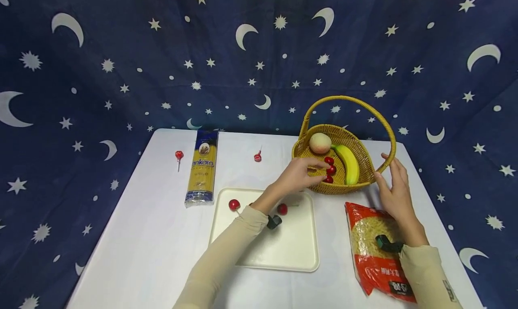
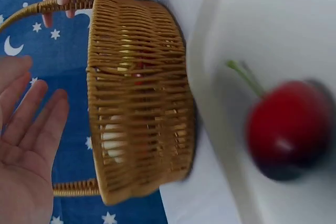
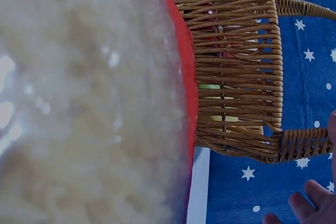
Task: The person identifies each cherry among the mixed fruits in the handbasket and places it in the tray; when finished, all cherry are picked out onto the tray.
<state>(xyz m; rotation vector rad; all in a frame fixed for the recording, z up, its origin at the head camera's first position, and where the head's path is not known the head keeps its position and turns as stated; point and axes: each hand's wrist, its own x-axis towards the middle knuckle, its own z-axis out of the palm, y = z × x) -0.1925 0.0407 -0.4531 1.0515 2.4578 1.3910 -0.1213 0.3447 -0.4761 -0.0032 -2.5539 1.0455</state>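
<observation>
One starry cloth (image 1: 162, 52) hangs behind and beside the table (image 1: 133, 237), likely as a backdrop. White table carries everything, spread out so each item can be reached. Basket (image 1: 340, 190) stands upright at the far right, handle (image 1: 348, 98) up, so its mouth is open to hands from above. Tray (image 1: 279, 259) lies flat in front, just beside the basket, which keeps any carry short; its raised edge should stop round things rolling off. Red bag (image 1: 366, 241) lies flat, near right, under the right forearm. Yellow-blue pack (image 1: 202, 169) lies flat, far left, out of the way.

Right hand (image 1: 396, 194) is at the handle's right foot, thumb one side, fingers the other, probably steadying the basket; cannot tell if it grips. Left hand (image 1: 297, 176) reaches over the near left rim, fingers loosely extended, palm holding nothing, above the cherries inside.

Banana (image 1: 349, 165) leans along the basket's right inner side, peach (image 1: 320, 143) sits at the back; both leave the middle to three cherries (image 1: 331, 170). Two lollies (image 1: 179, 155) lie apart, either side of the pack. At least two tray cherries (image 1: 282, 209) remain, stems on; arm hides some tray.
</observation>
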